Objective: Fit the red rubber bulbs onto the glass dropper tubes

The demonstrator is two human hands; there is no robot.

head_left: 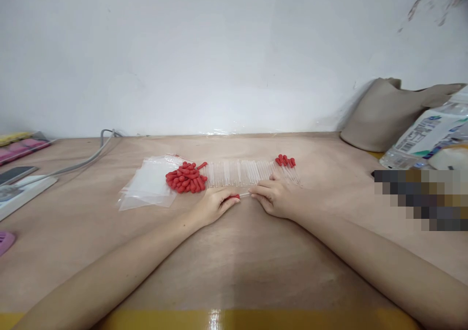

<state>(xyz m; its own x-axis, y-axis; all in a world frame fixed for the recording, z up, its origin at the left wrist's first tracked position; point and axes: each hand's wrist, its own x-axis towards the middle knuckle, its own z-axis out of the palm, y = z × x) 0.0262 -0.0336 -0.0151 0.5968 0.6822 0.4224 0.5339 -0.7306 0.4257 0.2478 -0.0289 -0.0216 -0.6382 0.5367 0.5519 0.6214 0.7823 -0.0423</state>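
Note:
My left hand (215, 205) pinches a red rubber bulb (237, 197) between thumb and fingers. A thin clear glass tube (244, 194) spans the gap to my right hand (272, 196), whose fingertips close on its other end. The tube's tip meets or enters the bulb; the exact fit is too small to tell. Behind my hands lies a row of clear tubes (226, 173). A heap of red bulbs (185, 178) sits at the row's left end. Several droppers with red bulbs (285, 161) lie at its right end, partly behind my right hand.
Clear plastic bags (146, 184) lie left of the bulb heap. Farther left are a power strip (32, 193) with a grey cable (84, 163) and a dark phone-like object (16, 175). At the right are a plastic bottle (420, 135) and a grey-brown bag-like object (376, 115).

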